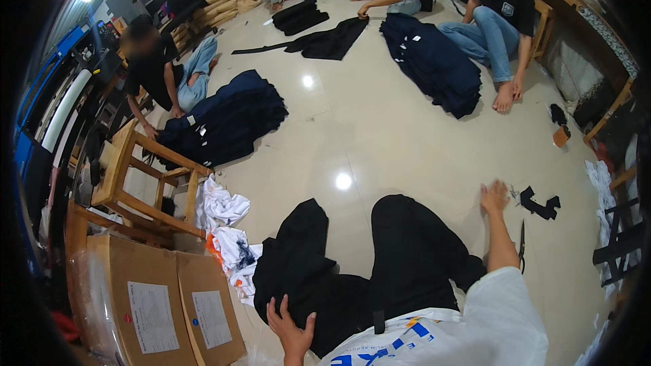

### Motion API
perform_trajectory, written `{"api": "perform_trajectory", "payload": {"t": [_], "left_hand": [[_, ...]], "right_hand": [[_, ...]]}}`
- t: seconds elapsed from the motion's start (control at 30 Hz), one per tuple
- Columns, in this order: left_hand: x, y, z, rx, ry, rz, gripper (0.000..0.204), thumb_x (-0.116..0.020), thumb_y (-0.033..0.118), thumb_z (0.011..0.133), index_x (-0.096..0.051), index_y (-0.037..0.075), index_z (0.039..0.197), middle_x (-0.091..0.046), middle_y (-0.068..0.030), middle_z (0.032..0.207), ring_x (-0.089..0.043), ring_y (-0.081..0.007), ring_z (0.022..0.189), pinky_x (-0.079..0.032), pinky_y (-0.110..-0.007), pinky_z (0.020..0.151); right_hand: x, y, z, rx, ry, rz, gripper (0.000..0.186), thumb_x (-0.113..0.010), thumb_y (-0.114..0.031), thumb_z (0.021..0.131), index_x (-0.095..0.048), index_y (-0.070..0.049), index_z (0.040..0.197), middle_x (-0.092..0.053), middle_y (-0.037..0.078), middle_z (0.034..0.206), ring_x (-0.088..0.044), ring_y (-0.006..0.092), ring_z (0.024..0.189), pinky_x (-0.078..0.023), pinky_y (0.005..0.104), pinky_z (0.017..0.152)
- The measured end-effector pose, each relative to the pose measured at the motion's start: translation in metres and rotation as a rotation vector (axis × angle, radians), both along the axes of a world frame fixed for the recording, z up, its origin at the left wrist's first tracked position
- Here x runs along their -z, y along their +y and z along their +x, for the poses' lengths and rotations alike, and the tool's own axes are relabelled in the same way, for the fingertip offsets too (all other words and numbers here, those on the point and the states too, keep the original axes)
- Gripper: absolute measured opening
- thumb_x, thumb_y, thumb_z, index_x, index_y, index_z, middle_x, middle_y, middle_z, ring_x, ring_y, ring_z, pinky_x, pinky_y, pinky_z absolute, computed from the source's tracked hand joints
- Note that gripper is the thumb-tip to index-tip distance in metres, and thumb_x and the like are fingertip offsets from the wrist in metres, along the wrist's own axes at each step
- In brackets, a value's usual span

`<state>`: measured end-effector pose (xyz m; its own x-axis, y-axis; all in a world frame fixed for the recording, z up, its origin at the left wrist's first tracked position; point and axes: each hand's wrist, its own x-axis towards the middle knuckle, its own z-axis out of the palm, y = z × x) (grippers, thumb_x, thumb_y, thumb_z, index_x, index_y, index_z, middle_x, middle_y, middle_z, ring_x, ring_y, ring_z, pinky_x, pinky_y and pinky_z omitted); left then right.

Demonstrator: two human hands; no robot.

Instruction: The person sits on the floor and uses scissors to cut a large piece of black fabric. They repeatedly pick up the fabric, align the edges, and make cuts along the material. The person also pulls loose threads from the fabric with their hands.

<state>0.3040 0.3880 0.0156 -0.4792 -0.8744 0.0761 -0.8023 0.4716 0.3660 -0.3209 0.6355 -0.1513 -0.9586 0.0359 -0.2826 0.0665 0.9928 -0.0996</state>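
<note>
I sit on the floor with my legs in black trousers (413,251) bent in front of me. My left hand (290,329) lies on the left thigh, fingers spread and holding nothing. Out to the right, my right hand (495,198) reaches low over the tiled floor, its fingers apart; whether it touches the floor I cannot tell. Close by it are some dark thread bits (514,195) and a black cloth scrap (540,203). Dark scissors (522,247) lie beside my right forearm, partly hidden by my sleeve.
Cardboard boxes (115,298) and a wooden stool (154,213) stand at left, beside crumpled white cloth (224,205). Navy garment piles (234,115) (434,61) and black fabric pieces (329,41) lie farther off. Several people sit around them; one hand holds a black piece.
</note>
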Motion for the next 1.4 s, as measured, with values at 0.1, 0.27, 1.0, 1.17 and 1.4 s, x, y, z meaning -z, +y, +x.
{"api": "perform_trajectory", "payload": {"t": [0.1,0.27,1.0,1.17,1.4], "left_hand": [[0.053,-0.014,0.006,-0.078,0.211,-0.062,0.034,-0.07,0.019,0.096,-0.063,0.004,0.126,-0.051,-0.0211,0.132,-0.047,-0.0417,0.128,-0.038,-0.053,0.109],[0.025,-0.084,-0.009,-0.144,0.62,-0.272,0.013,-0.053,0.003,0.105,-0.063,-0.003,0.108,-0.059,-0.0205,0.103,-0.059,-0.0387,0.099,-0.047,-0.044,0.092],[-0.402,-0.215,-0.152,0.681,-0.056,-0.81,0.051,-0.087,0.017,0.079,-0.063,0.004,0.122,-0.066,-0.0173,0.113,-0.063,-0.0395,0.116,-0.051,-0.047,0.098],[-0.417,-0.26,-0.167,0.774,0.086,-0.875,0.046,-0.067,-0.009,0.078,-0.062,0.001,0.123,-0.066,-0.0213,0.112,-0.063,-0.0452,0.114,-0.052,-0.048,0.097],[-0.417,-0.285,-0.171,0.62,0.165,-0.768,0.036,-0.055,-0.002,0.092,-0.067,0.008,0.124,-0.072,-0.027,0.105,-0.07,-0.0447,0.107,-0.054,-0.051,0.091]], "right_hand": [[-0.026,0.067,-0.001,-0.019,0.287,0.011,0.074,-0.054,-0.046,0.106,-0.035,-0.002,0.162,-0.03,0.025,0.169,-0.03,0.0351,0.158,-0.023,0.0576,0.126],[-0.107,-0.034,0.101,-0.402,0.057,-0.91,0.056,-0.078,-0.023,0.094,-0.057,0.001,0.14,-0.072,0.02,0.122,-0.07,0.0298,0.115,-0.057,0.0415,0.094],[-0.487,-0.197,0.127,-1.042,-0.059,-1.317,0.038,-0.072,-0.034,0.102,-0.07,-0.004,0.126,-0.075,0.002,0.109,-0.069,0.0125,0.096,-0.054,0.0313,0.087],[-0.529,-0.117,0.121,-1.404,0.657,-0.468,0.038,-0.083,-0.016,0.082,-0.071,-0.001,0.115,-0.076,0.016,0.104,-0.071,0.0331,0.099,-0.055,0.0414,0.088],[-0.524,-0.061,0.043,-1.001,0.962,-0.443,0.038,-0.064,-0.007,0.077,-0.07,0.0,0.114,-0.073,0.026,0.109,-0.067,0.0456,0.11,-0.053,0.0498,0.098]]}}
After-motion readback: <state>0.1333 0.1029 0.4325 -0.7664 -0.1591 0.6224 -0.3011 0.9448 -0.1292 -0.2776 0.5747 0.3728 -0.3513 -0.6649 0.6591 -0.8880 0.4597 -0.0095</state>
